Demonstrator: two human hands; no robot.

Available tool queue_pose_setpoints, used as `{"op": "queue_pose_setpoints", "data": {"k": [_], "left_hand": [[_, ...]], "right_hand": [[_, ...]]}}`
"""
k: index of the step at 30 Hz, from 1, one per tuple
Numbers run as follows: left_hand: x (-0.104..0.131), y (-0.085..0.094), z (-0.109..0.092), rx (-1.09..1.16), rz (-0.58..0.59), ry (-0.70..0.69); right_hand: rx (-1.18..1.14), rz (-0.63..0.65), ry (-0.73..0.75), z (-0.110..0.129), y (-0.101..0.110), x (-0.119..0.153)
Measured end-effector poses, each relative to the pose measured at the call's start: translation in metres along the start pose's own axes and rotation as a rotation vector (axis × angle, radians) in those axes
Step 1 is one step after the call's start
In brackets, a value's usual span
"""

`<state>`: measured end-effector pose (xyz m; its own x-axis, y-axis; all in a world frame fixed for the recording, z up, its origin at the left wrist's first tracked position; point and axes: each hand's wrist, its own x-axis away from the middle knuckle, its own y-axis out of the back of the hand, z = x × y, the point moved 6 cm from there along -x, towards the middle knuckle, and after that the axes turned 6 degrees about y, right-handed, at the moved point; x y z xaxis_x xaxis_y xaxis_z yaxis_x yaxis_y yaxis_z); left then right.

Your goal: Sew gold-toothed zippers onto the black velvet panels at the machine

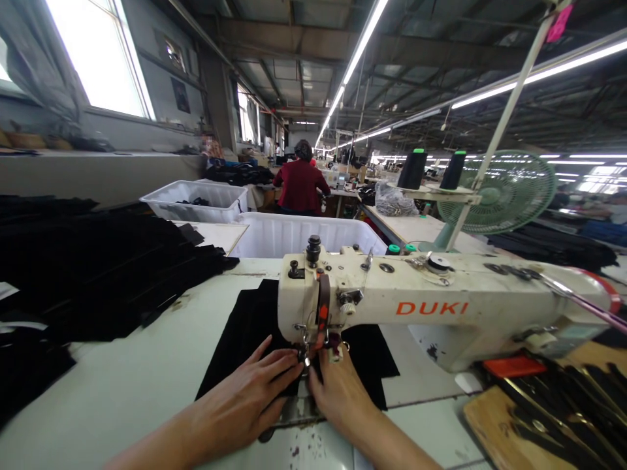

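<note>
Black cloth [235,346] lies flat on the sewing table, passing under the head of a cream sewing machine [372,294] marked DUKI. My left hand [255,395] rests on the cloth left of the needle area, fingers stretched out and pointing toward the presser foot [307,359]. Just right of the foot, my right hand [337,385] presses on the cloth, its thumb near the needle and its other fingers partly hidden behind the machine's parts. The cloth also shows to the right of that hand.
Stacked black pieces [98,267] cover the table's left side. White bins [308,234] stand behind the machine. Black thread cones [413,171] and a green fan [499,189] are at the right. A wooden board [494,424] holds black strips. Another person [302,183] sits ahead.
</note>
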<state>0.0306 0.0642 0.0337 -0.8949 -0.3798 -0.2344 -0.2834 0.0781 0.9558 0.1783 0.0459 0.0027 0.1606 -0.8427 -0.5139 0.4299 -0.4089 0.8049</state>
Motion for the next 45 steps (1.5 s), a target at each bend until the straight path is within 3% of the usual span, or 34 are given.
{"op": "queue_pose_setpoints", "data": {"k": [8, 15, 20, 26, 28, 31, 38, 45], "left_hand": [[0.002, -0.013, 0.007, -0.055, 0.073, 0.029], [0.003, -0.009, 0.006, -0.042, 0.063, 0.04], [0.004, -0.009, 0.008, 0.021, 0.038, 0.052], [0.011, -0.015, 0.031, 0.311, 0.002, 0.321], [0.011, -0.014, 0.034, 0.394, 0.009, 0.355], [0.01, -0.009, 0.032, 0.37, 0.011, 0.327], [0.005, -0.006, 0.005, 0.018, 0.032, 0.014], [0.005, -0.014, 0.011, -0.129, -0.005, 0.003]], "right_hand": [[0.102, 0.024, -0.024, -0.018, -0.013, -0.027], [0.079, 0.036, 0.155, -0.002, 0.033, -0.008], [0.056, -0.001, 0.296, 0.01, 0.03, 0.002], [0.027, 0.009, 0.25, 0.0, 0.014, -0.008], [0.017, 0.014, 0.222, -0.002, 0.012, -0.009], [0.004, 0.028, 0.202, -0.002, 0.012, -0.009], [-0.022, 0.055, 0.193, 0.0, 0.015, -0.007], [-0.081, 0.058, 0.221, -0.008, 0.017, -0.011]]}}
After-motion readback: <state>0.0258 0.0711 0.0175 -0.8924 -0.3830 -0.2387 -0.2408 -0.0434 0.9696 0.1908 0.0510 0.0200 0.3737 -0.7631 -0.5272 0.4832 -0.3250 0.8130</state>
